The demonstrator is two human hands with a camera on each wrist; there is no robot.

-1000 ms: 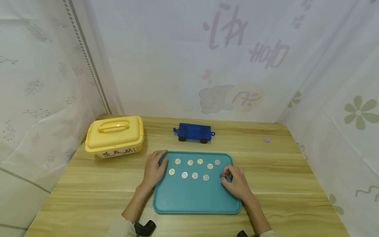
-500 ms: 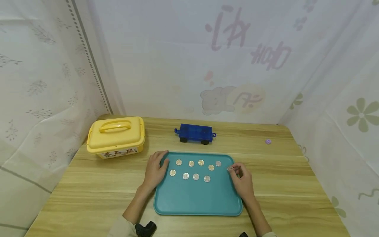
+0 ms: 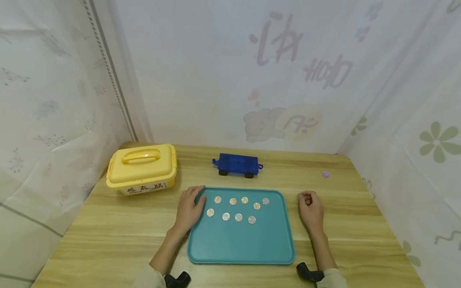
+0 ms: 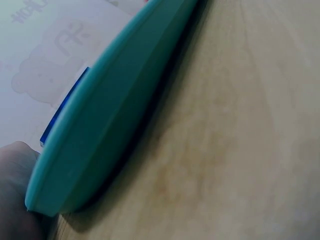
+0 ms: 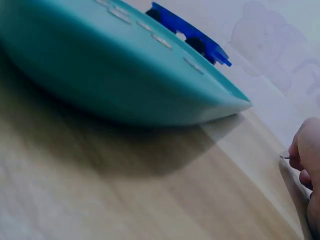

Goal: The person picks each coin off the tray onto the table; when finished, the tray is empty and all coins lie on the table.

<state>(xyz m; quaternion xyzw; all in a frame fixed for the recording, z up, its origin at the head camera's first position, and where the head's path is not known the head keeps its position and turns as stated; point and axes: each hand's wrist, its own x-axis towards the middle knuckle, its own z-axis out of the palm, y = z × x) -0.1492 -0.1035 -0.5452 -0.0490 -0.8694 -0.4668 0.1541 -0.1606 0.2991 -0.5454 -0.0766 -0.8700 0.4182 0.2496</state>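
Right hand [image 3: 310, 208] is now hovering off the teal plastic tray [image 3: 241, 244], over the wooden bench [image 3: 360, 224], fingers curled, pinching a small silver coin [image 5: 285, 156]; left hand [image 3: 189, 208] is resting flat on the tray's corner.

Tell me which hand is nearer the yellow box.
Left. The left hand rests on the tray's left edge, near the yellow box; the right hand is beyond the tray's right side.

Right hand leaves tray with coin

Right hand [image 3: 310, 208], a second ago pinching a coin [image 5: 285, 156] on the teal tray [image 3: 241, 244] near its right edge, now sits off the tray on the bench [image 3: 360, 224], coin pinched in its fingers [image 5: 306, 150]; nine coins remain.
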